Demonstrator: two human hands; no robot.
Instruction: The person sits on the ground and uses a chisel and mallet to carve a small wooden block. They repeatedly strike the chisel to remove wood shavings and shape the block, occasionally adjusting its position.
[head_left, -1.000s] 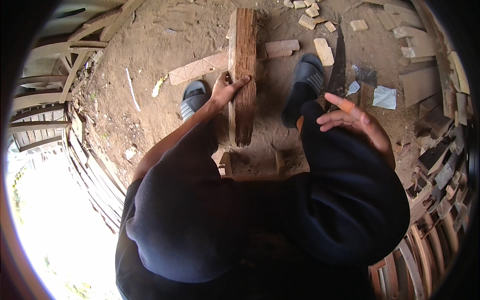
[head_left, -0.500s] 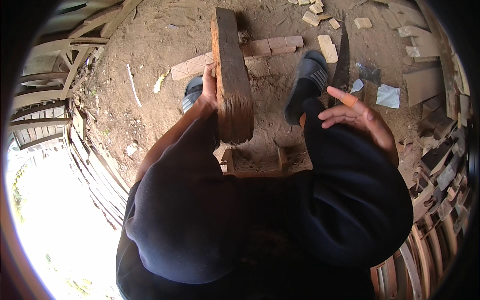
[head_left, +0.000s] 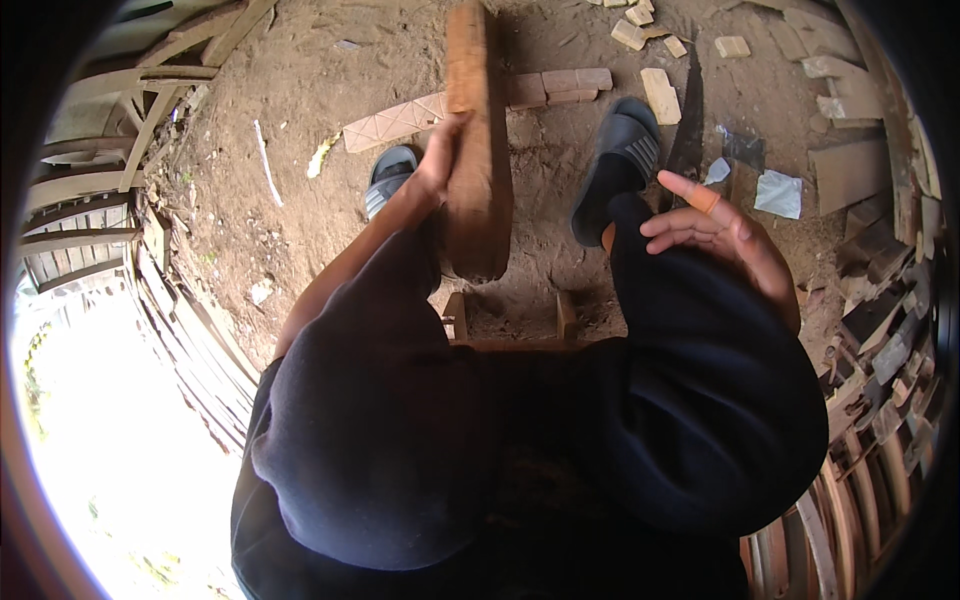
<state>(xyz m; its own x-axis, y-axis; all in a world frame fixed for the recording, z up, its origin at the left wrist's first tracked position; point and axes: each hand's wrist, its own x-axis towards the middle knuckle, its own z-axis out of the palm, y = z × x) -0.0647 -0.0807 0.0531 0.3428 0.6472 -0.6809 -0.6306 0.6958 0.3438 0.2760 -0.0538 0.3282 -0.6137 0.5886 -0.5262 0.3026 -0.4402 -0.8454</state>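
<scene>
A thick, rough wooden beam stands out lengthwise before me, between my lower legs, a little blurred by motion. My left hand grips its left side near the middle; the beam hides part of the fingers. My right hand rests over my right knee, holding nothing, its fingers apart and the index finger stretched out. An orange band wraps that index finger. Behind the beam, a row of reddish-brown wood pieces with carved triangle lines lies across the dirt, partly covered by the beam.
Grey slide sandals are on my feet. Small pale wood blocks lie scattered on the dirt floor, with a white scrap at the right. Stacked boards and offcuts line the right side; wooden framing stands at the left.
The beam has turned about its length, showing more of its lighter orange-brown side, and shifted slightly right. My left hand has moved up and right with it. My right hand stays nearly still.
</scene>
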